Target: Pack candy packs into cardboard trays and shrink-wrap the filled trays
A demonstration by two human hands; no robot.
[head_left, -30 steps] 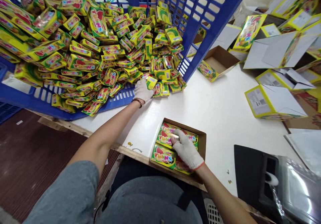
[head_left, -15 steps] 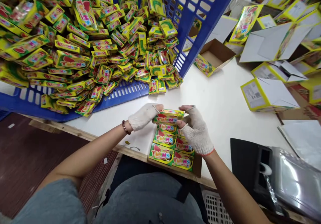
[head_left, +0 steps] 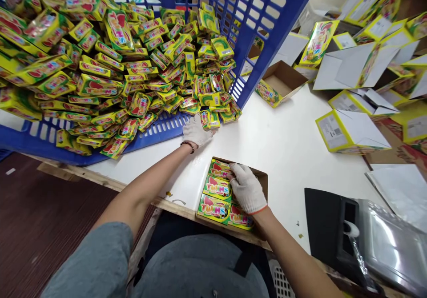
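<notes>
An open carton (head_left: pixel 263 183) at the table's front edge holds several yellow-green TWINS packs (head_left: pixel 217 187) in rows. My right hand (head_left: pixel 245 187), in a fingerless white glove, lies over the packs inside it with bent fingers; what its fingertips grip, if anything, is hidden. My left hand (head_left: pixel 196 131), gloved the same way, reaches to the front edge of the pile of small packs (head_left: pixel 140 104), beside a pack (head_left: pixel 204 118). Its fingers are partly hidden against the pile. The pile spills from a blue plastic crate (head_left: pixel 255 40).
An open brown-lined box (head_left: pixel 283 82) lies beyond the carton. Several white and yellow cartons (head_left: pixel 353 129) are heaped at the right. A black folder (head_left: pixel 320 222) and clear plastic sleeves (head_left: pixel 390 240) lie at the front right.
My left hand has left the packs held over the carton and moved up to the pile. My right hand has lowered onto the packs in the carton, and nothing is held above it now.
</notes>
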